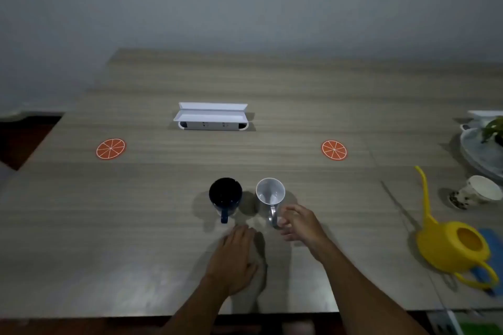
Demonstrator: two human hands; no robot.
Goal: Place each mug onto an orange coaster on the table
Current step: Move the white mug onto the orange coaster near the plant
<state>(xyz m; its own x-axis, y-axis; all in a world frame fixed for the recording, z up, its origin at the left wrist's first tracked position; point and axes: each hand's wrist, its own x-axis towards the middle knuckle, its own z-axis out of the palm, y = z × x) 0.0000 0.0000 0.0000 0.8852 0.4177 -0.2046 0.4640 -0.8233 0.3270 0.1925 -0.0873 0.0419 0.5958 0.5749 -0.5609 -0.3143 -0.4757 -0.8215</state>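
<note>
Low in the frame, your left hand (236, 258) lies flat and open on the table (299, 95), holding nothing. Your right hand (299, 221) is half curled at the white mug (270, 194) handle, not yet closed on it, I judge. The dark mug (225, 194) stands just beside. Next, grip and carry to the right coaster (334, 150); the left coaster (110, 148) waits far left. No writing is readable

R hand (298, 221) open by white mug (270, 194) handle; L hand (235, 258) near black mug (225, 194).
</note>
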